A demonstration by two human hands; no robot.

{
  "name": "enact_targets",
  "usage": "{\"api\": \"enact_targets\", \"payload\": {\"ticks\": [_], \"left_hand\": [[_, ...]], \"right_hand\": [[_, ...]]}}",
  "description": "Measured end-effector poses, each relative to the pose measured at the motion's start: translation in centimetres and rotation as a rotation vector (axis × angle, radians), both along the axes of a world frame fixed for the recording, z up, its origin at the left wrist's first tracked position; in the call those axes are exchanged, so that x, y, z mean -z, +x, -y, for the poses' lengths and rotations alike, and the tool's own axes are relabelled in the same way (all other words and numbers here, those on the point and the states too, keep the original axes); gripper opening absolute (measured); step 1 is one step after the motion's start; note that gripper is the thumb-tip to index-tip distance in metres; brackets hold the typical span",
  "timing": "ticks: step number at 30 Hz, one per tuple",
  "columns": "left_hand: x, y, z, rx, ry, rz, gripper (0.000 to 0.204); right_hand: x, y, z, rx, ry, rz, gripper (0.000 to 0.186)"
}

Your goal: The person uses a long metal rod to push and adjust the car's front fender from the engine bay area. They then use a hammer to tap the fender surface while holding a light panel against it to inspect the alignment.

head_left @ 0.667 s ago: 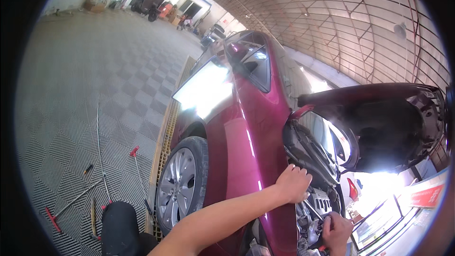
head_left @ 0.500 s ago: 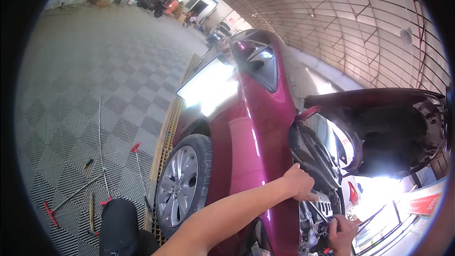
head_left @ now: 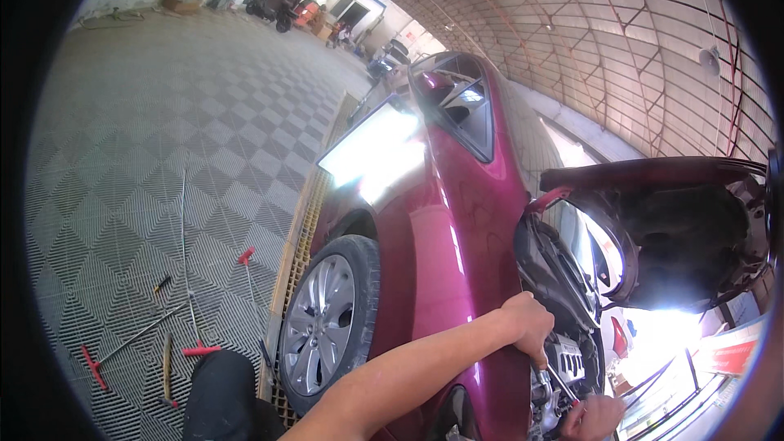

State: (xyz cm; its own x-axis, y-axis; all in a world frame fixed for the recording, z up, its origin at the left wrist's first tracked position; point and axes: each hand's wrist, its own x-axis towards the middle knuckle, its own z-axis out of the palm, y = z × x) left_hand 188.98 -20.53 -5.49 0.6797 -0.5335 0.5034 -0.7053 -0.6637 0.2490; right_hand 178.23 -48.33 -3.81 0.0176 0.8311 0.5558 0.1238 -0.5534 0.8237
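Presently, the left hand is bent over the inner edge of the glossy magenta metal fender, its fingers curled; a slim silvery metal rod is seen slanting down from just below them, though whether it is gripped there cannot be told. The right hand is blurred beside the rod's lower, reddish end, its grip likewise unclear. Inside the open black engine bay, a grey, dark-slotted engine part is contained near the fender's edge.

Slim silvery rod, slanted over engine bay, glossy maroon car, hood raised
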Motion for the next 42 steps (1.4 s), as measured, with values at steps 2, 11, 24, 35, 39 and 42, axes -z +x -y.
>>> {"api": "enact_targets", "payload": {"ticks": [2,11,24,35,39,42], "left_hand": [[-0.1,-0.2,-0.2,0.004,-0.004,-0.030,0.063],[0.5,-0.2,0.6,0.053,-0.098,0.090,0.045],[-1.8,7.2,-0.5,-0.140,-0.214,0.149,0.057],[-2.7,12.9,-2.5,-0.471,-0.047,0.093,0.025],[-3.1,10.5,-3.5,-0.421,-0.076,0.034,0.026],[-2.1,12.0,-3.0,-0.436,-0.105,0.087,0.026]], "right_hand": [[-1.0,0.4,-0.7,-0.228,0.065,0.114,0.015],[4.9,2.9,7.9,-0.099,0.782,-0.382,0.039],[-2.3,12.8,1.6,-0.808,1.122,-0.690,0.026],[-8.2,17.8,5.3,-0.595,1.180,-0.699,0.055],[-9.9,17.2,6.3,-0.607,1.212,-0.595,0.055],[-10.6,18.2,5.5,-0.670,1.242,-0.611,0.055]]}}
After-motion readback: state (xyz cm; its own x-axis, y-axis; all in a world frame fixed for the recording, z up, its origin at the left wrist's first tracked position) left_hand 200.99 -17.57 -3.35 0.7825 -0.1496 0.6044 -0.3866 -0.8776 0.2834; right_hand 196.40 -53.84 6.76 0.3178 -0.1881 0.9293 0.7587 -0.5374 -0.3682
